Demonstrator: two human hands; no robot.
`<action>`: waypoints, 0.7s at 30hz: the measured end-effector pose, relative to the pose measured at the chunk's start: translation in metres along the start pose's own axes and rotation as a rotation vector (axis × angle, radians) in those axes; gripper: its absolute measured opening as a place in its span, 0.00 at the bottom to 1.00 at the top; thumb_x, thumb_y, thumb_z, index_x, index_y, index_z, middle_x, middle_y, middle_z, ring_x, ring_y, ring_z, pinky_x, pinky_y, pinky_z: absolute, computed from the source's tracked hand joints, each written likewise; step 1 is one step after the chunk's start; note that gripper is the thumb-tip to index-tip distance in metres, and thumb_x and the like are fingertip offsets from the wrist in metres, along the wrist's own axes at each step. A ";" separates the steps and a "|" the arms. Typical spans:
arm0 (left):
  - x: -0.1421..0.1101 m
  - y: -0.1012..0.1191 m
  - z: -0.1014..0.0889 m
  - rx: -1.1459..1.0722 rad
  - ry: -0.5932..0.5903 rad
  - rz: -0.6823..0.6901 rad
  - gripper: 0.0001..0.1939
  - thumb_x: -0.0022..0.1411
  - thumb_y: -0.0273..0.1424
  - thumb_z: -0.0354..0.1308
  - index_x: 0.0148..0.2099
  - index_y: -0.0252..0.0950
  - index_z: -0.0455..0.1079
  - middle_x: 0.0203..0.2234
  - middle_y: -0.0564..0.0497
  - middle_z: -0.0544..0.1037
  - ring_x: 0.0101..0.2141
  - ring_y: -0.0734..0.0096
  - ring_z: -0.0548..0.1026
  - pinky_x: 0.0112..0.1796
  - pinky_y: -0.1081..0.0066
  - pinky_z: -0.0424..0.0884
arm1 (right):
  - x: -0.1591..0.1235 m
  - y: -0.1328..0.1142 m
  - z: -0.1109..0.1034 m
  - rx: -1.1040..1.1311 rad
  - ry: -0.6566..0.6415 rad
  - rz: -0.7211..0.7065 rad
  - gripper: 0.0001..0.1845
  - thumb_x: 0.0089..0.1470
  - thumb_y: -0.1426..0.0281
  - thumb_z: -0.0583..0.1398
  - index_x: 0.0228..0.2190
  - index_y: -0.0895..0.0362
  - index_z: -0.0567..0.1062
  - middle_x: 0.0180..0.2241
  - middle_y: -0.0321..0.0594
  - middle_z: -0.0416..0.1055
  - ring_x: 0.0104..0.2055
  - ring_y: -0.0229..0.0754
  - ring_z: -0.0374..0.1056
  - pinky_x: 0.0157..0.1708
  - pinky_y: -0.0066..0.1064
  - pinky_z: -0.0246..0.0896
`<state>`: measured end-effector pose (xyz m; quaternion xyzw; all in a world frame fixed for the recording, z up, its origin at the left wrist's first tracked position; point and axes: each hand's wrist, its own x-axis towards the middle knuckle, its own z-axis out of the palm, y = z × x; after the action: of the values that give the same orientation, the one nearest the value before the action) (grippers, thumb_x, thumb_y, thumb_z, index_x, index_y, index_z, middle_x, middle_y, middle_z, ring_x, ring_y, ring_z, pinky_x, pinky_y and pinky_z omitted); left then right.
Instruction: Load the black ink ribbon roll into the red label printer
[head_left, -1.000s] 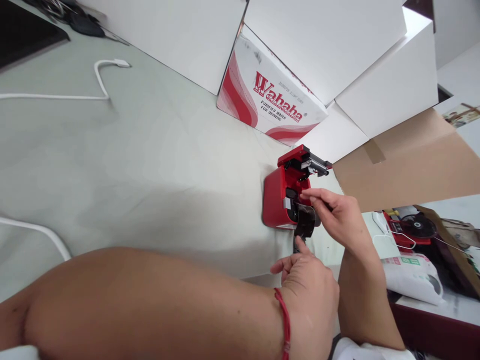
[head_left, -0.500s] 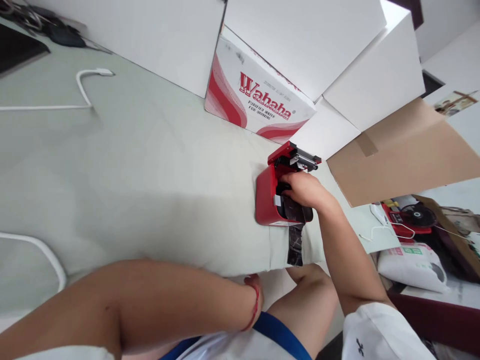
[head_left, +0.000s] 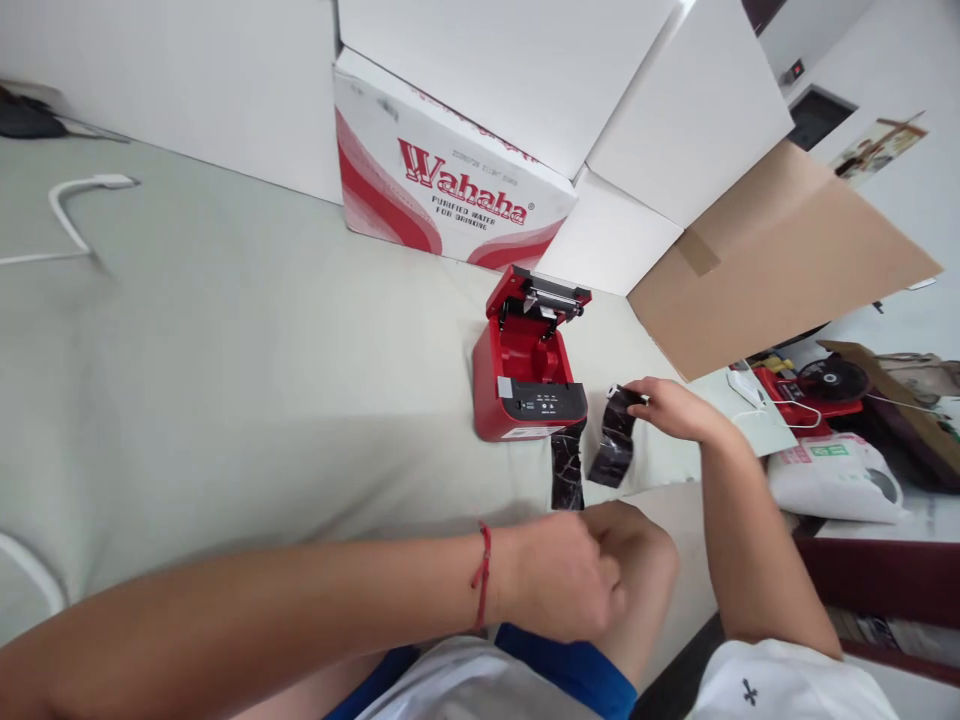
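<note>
The red label printer [head_left: 486, 385] stands on the cloth-covered table with its lid [head_left: 540, 295] raised and its inner bay in view. Between the fingers of my right hand [head_left: 671, 408] is a small roll of black marble-patterned labels [head_left: 616, 437], to the right of the printer; its loose end trails down. A second black patterned strip [head_left: 567, 468] hangs below the printer's front edge. Over my lap, near the knee, is my left hand [head_left: 559, 577], curled into a loose fist and slightly blurred. I see nothing sticking out of it.
A Wahaha water carton [head_left: 450, 190] and white boxes [head_left: 510, 70] line the table's back. A brown cardboard sheet [head_left: 772, 260] leans at the right. White cables [head_left: 71, 215] lie at the left. A white sack [head_left: 836, 480] sits on the far right.
My right hand has come out of the printer and moved right with the label roll. My left hand has risen from beside the lap toward the knee. The view has shifted.
</note>
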<state>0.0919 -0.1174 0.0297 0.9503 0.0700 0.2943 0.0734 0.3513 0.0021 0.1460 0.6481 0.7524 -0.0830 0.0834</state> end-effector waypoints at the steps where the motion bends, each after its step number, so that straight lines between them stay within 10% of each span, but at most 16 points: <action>1: 0.006 -0.011 -0.013 -0.010 0.034 0.045 0.06 0.66 0.28 0.61 0.37 0.38 0.78 0.25 0.50 0.80 0.25 0.68 0.75 0.25 0.66 0.65 | 0.004 -0.001 0.014 0.009 0.023 0.017 0.15 0.58 0.74 0.64 0.46 0.56 0.86 0.46 0.48 0.85 0.45 0.50 0.81 0.46 0.37 0.74; 3: 0.012 -0.038 -0.041 -0.006 0.231 -0.063 0.12 0.72 0.28 0.55 0.36 0.36 0.77 0.26 0.50 0.80 0.26 0.68 0.75 0.26 0.66 0.64 | 0.008 -0.010 0.038 0.044 0.095 0.023 0.20 0.63 0.74 0.61 0.54 0.57 0.83 0.55 0.52 0.82 0.49 0.49 0.80 0.50 0.37 0.74; 9: -0.023 -0.135 -0.094 -0.452 0.966 -1.116 0.10 0.75 0.34 0.52 0.41 0.36 0.70 0.36 0.53 0.78 0.34 0.72 0.73 0.38 0.69 0.69 | 0.005 -0.048 0.066 0.288 0.027 -0.293 0.15 0.69 0.72 0.58 0.51 0.53 0.83 0.52 0.44 0.81 0.50 0.45 0.78 0.52 0.36 0.72; 15: -0.052 -0.162 -0.051 -0.574 0.793 -1.218 0.09 0.69 0.36 0.56 0.36 0.39 0.68 0.31 0.51 0.76 0.36 0.66 0.74 0.38 0.67 0.70 | 0.005 -0.053 0.064 0.270 -0.027 -0.307 0.13 0.65 0.73 0.62 0.49 0.52 0.83 0.48 0.45 0.82 0.47 0.48 0.78 0.50 0.39 0.74; 21: -0.052 -0.156 -0.037 -0.498 0.595 -1.140 0.19 0.73 0.40 0.50 0.28 0.42 0.59 0.24 0.53 0.69 0.29 0.66 0.67 0.35 0.66 0.65 | -0.040 -0.032 -0.025 0.407 -0.212 -0.526 0.17 0.72 0.60 0.62 0.56 0.48 0.83 0.52 0.43 0.83 0.48 0.46 0.80 0.48 0.35 0.76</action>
<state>0.0141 0.0298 0.0028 0.5988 0.5064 0.4653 0.4104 0.3254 -0.0356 0.1805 0.4232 0.8487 -0.3171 0.0059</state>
